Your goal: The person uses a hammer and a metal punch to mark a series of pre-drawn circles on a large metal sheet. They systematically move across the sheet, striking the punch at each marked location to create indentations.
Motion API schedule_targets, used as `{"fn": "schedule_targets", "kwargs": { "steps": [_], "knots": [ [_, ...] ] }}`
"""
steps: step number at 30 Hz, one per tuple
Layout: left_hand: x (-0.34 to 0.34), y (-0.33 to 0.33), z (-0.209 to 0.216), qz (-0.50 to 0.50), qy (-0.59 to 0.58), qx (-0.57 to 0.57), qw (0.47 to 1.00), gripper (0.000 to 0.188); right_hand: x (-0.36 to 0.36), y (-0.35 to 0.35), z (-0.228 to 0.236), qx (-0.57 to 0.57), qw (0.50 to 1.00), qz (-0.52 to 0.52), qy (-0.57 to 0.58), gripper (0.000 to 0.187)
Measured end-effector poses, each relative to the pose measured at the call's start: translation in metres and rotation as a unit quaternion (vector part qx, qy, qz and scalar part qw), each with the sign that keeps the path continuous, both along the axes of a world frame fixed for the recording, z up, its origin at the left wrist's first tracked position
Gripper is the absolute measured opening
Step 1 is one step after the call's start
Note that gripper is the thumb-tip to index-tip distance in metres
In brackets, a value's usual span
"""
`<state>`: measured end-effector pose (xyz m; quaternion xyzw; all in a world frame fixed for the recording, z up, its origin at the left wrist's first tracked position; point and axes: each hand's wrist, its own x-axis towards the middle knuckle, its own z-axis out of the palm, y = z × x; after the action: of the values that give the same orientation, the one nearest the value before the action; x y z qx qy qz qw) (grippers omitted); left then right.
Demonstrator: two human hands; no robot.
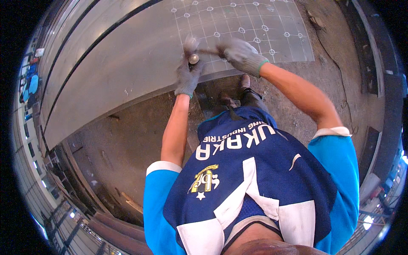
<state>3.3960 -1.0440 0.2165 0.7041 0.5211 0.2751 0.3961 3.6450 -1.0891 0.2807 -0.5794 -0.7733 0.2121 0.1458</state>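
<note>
My gloved right hand (242,55) grips the handle of a hammer (207,50), held across toward the left over the metal plate (140,63). Motion smears the hammer's head and the fingers around the handle. My left hand (189,80), in a grey glove with a green cuff, is closed at the plate's near part. At its fingers shows the round, shiny top of what looks like a metal punch (194,58); its lower part is hidden. The hammer head is right beside this top; contact cannot be made out. White grid lines with circled crossings (242,30) mark the plate's right part.
The plate's near edge runs between my hands and my shoes (245,80). Dark slots cross the metal surface at far left. On the brown floor (340,80) at right lies a thin cable (335,59). Rusty metal beams (114,229) lie at lower left.
</note>
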Motion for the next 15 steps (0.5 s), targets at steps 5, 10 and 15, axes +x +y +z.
{"fn": "schedule_targets", "kwargs": {
  "steps": [5,10,15],
  "knots": [
    [-0.012,0.008,-0.010,0.008,0.113,0.089,0.990,0.041,0.009,-0.036,-0.012,-0.014,0.997,-0.011,0.073,0.021],
    [-0.022,0.011,-0.005,0.112,-0.172,-0.109,0.973,0.030,0.020,-0.092,-0.055,-0.048,0.970,-0.193,0.143,0.030],
    [-0.008,0.023,0.014,0.130,-0.086,0.012,0.988,0.028,0.042,-0.145,-0.091,-0.155,0.916,-0.313,0.197,0.025]
  ]
}}
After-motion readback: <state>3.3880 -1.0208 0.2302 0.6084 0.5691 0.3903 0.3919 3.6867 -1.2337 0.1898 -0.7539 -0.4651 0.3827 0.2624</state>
